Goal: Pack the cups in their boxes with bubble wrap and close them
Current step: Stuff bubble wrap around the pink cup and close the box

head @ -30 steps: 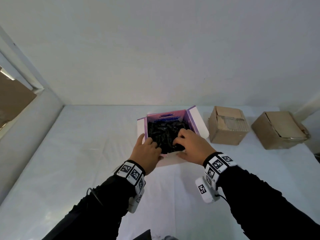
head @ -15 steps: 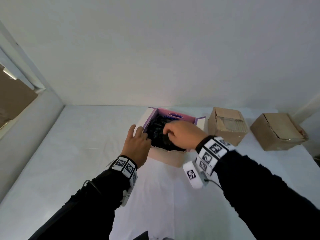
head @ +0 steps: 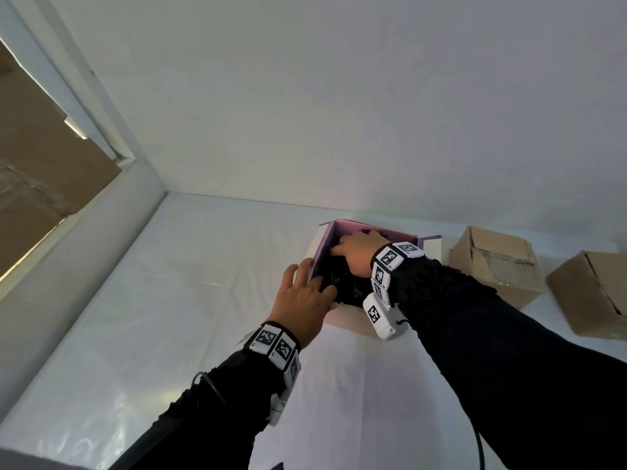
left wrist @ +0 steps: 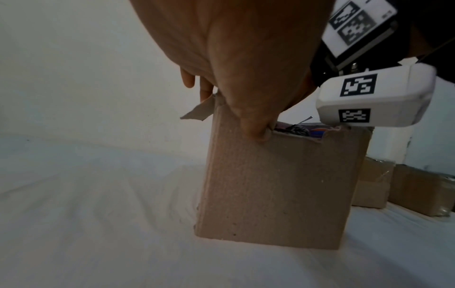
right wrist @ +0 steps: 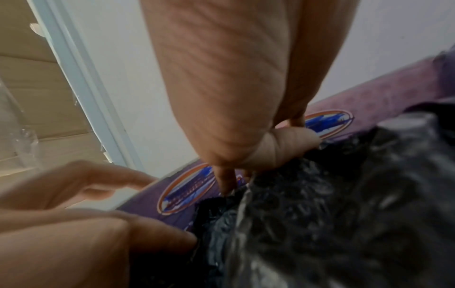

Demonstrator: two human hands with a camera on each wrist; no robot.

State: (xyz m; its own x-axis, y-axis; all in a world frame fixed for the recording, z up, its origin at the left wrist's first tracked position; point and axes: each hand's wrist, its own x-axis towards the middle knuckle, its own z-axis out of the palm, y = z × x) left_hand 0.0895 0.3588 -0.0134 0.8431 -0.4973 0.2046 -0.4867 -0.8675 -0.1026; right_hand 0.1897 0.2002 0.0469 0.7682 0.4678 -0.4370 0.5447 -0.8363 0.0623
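A: Start nearest you. What is your left hand doing?

B: It is at the near left corner of the open box. From the left wrist view your thumb is hooked over the top edge of the near cardboard wall, and your fingers reach round the corner on the far side, so you are gripping that corner. A small torn flap of cardboard sticks out just beside those fingers.

A: And the box itself?

B: It stands upright on the white sheet, plain brown outside, purple inside, with its top open. The black bubble wrap fills it and bulges up to the rim. I cannot see a cup; if one is inside the wrap, it is hidden.

A: Your right hand?

B: It is over the box and down inside it, past your left hand. In the right wrist view your fingertips press into the black wrap against the far purple wall, beside the oval printed labels, and your thumb is bent on top of the wrap. Whether you pinch the wrap or only push it I cannot tell.

A: Anything beyond the box?

B: To its right, a closed cardboard box sits near it, and a second cardboard box lies further right. Behind the open box is the white wall.
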